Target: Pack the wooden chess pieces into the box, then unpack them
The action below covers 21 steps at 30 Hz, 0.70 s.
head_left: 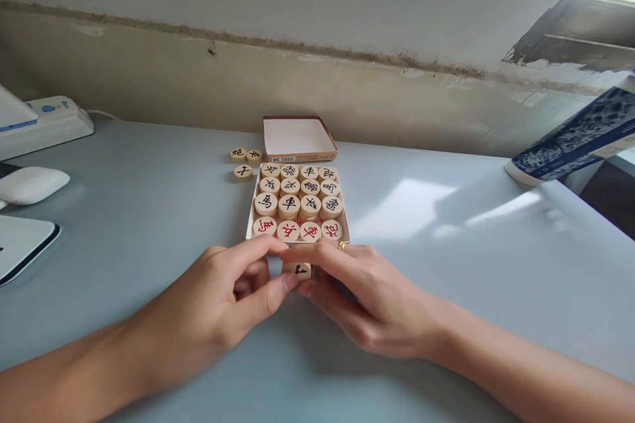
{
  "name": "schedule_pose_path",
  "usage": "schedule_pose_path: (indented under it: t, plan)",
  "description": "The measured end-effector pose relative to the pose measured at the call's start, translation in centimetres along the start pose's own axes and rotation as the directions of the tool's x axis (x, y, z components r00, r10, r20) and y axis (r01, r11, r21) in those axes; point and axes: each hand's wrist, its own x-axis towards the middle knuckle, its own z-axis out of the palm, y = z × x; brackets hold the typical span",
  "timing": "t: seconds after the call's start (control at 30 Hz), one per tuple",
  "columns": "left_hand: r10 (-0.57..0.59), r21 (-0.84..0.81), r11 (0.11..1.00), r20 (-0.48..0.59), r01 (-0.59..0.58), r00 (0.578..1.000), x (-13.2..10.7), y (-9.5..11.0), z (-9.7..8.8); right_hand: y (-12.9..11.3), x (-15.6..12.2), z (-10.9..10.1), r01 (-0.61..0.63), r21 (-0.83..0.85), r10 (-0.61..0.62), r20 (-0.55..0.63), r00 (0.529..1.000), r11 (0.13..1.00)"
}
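Evidently, the left hand (223,297) and right hand (367,301) are pinching a wooden disc (292,269) beside the box's (252,215) near edge; probably light and stiff, it's favouring rim holds

From the tray's centre: 1 tray (344,215), 4 rows of 4 top faces—12 black-marked pieces (289,203), 4 red-marked pieces (288,231) along the 6 o'clock edge; any lower layer too hidden to count. Loose pieces (243,172), 10 o'clock: 3. Piece between fingers (296,269), 6 o'clock: 1 face visible. Hands: 2—left hand (213,294) at 7, right hand (377,294) at 5. Lid (297,137), 12 o'clock: 1.
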Motion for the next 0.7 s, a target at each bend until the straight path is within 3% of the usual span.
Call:
schedule_pose_path:
  t: [0.13,0.3,0.47,0.7]
  plan:
    - [0.071,-0.021,0.997,-0.005,-0.071,0.997,0.5,0.07,-0.11,-0.03,0.09,-0.08,0.017,0.003,-0.017,0.026,1.0,1.0]
    - [0.073,-0.042,0.997,0.084,-0.07,0.994,1.04,0.83,-0.62,-0.05,0.02,0.32,-0.082,0.061,0.084,-0.024,0.996,0.995]
    - [0.096,-0.066,0.993,0.039,-0.094,0.995,0.95,0.67,-0.58,-0.25,0.25,0.4,-0.098,0.154,0.105,-0.04,0.994,0.983]
    - [-0.04,-0.166,0.984,0.112,0.058,0.993,0.24,0.3,-0.97,0.02,0.14,0.78,-0.068,0.092,0.08,-0.134,0.988,0.993]
